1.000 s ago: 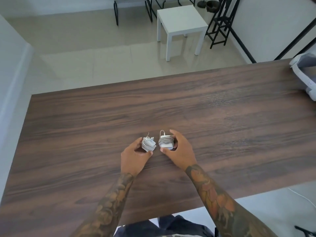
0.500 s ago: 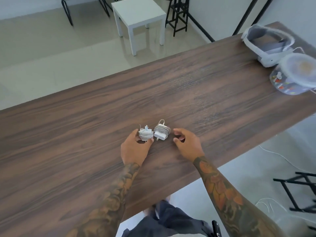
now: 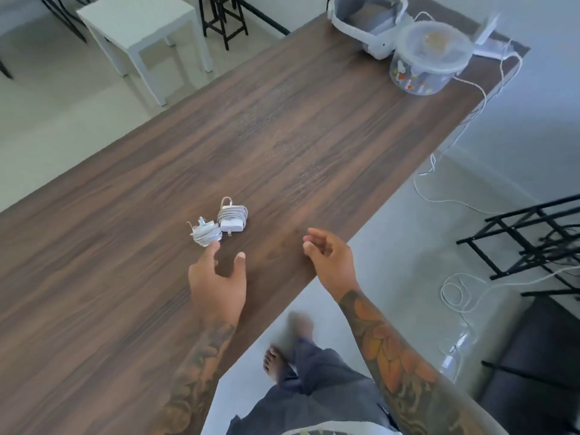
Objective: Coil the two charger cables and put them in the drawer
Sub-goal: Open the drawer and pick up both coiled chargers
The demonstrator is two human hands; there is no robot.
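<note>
Two coiled chargers [image 3: 219,226] on table [image 3: 314,120]

Soft, even daylight fills the room around me, bright on the pale floor [image 3: 78,127] and duller on the dark table [image 3: 282,136], where only faint shadows sit under my left hand [image 3: 216,284] and the two wound chargers [image 3: 219,224]. My bare foot [image 3: 301,324] below the table edge is smeared by motion blur, and the wide lens bends straight lines near the frame edges

Two white chargers, left charger [image 3: 205,234], right charger [image 3: 232,217], cables coiled round them, touching
</note>
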